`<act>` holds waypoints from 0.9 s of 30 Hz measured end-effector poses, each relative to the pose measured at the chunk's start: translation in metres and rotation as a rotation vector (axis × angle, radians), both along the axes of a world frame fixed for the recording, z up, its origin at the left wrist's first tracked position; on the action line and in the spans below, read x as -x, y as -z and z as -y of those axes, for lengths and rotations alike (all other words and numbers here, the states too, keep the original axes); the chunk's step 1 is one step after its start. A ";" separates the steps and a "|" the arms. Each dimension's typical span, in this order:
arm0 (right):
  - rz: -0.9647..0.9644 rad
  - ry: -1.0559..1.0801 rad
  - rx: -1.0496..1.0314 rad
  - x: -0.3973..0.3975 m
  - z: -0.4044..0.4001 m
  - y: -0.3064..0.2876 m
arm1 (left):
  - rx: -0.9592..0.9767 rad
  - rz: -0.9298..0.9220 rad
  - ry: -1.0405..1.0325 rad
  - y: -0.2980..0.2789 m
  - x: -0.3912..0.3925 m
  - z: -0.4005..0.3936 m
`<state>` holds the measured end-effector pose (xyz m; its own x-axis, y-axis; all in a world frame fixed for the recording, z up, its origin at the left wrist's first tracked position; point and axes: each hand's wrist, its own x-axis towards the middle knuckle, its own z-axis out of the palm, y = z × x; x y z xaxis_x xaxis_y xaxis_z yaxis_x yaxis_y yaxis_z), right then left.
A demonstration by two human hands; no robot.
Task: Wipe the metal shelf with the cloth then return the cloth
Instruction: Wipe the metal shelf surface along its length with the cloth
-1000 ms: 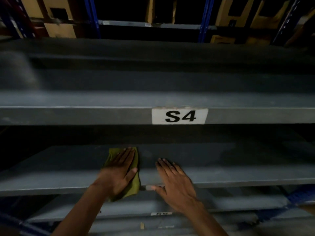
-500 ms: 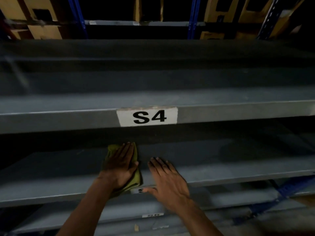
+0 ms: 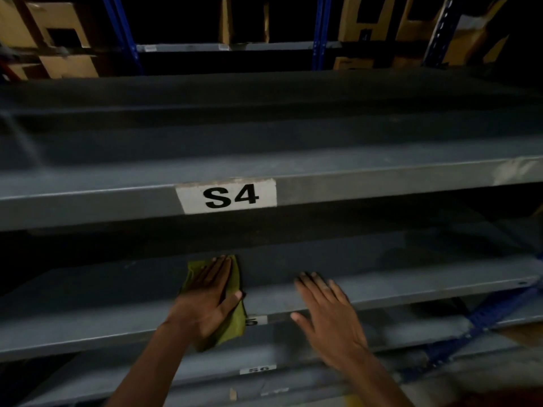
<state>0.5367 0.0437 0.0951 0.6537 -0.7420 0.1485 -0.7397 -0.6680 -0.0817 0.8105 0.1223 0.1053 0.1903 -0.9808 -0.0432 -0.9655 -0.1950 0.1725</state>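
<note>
Hands, two, flat: left hand presses one cloth.

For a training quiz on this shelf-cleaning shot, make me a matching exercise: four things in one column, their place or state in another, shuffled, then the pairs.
Things:
1. cloth
2. left hand
3. right hand
4. S4 label

Places or states:
A. flat and bare on the shelf, holding nothing
B. stuck on the front edge of the shelf above
C. green, draped over the shelf's front edge
D. pressed flat on top of the cloth

Pairs: 1-C, 2-D, 3-A, 4-B
</note>
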 end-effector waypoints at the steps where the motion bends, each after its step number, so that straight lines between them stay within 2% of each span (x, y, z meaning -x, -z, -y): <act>1: -0.014 0.013 -0.006 0.006 0.002 0.000 | 0.000 0.002 -0.012 0.000 -0.001 0.003; 12: -0.015 0.042 0.018 0.007 0.000 0.001 | 0.026 0.029 -0.035 -0.006 0.026 0.039; 18: 0.008 0.024 0.009 0.008 0.000 0.001 | 0.042 0.011 0.027 -0.007 0.069 0.059; 27: 0.032 -0.005 -0.026 0.030 0.013 0.000 | 0.021 0.012 0.086 0.002 0.059 0.033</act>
<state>0.5062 0.0302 0.0951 0.6528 -0.7426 0.1499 -0.7329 -0.6691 -0.1232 0.7512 0.0890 0.1032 0.1059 -0.9942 -0.0202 -0.9806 -0.1078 0.1637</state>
